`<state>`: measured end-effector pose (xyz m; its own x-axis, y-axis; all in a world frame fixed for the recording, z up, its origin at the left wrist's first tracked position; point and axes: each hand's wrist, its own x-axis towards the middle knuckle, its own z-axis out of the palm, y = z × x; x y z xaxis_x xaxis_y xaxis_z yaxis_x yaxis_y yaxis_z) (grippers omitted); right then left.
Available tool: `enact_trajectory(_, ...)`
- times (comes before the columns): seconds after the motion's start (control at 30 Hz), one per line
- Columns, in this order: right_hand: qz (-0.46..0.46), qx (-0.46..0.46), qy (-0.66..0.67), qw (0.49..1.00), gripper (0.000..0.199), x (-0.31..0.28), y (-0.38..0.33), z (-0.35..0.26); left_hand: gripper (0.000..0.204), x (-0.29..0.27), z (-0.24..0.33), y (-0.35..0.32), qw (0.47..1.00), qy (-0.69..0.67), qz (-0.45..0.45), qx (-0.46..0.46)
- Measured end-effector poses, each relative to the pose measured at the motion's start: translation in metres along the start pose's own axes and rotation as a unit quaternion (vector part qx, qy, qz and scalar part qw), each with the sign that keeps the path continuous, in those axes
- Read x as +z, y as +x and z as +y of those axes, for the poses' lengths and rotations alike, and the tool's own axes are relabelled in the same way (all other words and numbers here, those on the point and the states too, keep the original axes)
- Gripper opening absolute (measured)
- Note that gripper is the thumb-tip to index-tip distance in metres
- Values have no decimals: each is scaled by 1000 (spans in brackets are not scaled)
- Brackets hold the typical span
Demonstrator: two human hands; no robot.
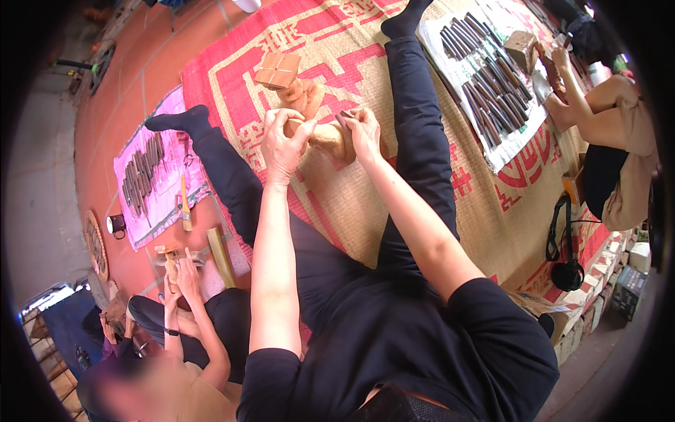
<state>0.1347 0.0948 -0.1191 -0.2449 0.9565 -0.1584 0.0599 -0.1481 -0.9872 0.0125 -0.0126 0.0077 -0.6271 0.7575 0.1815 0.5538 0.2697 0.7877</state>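
A pale wooden carving (304, 97) lies between my legs, its square base (278, 69) pointing away from me and its rounded end toward me. My left hand (283, 144) is closed around its middle, with the thumb on the near side. Pinched in my right hand (363, 132) is a small dark brown piece (343, 118) that meets the rounded end of the wood. Whether this piece is folded sandpaper or a short tool I cannot tell. My fingers hide part of the carving.
A red and straw-coloured woven mat (330, 218) lies under me. On a white cloth (500, 156) at right are rows of dark-handled carving tools (496, 91); more tools (143, 172) lie on a pink cloth (158, 224) at left. People sit on both sides, handling wooden pieces.
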Motion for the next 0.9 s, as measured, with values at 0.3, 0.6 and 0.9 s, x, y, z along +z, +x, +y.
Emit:
enact_trajectory(0.3,16,-39,-105,994,34,5,-16,-3,33,2,0,5,1000,14,15,-16)
enact_trajectory(0.6,-70,-108,84,988,24,17,-27,-31,36,7,13,8,999,29,-1,-46)
enact_trajectory(0.9,-114,-103,105,982,25,9,-18,-37,36,-1,1,9,998,0,-9,-58)
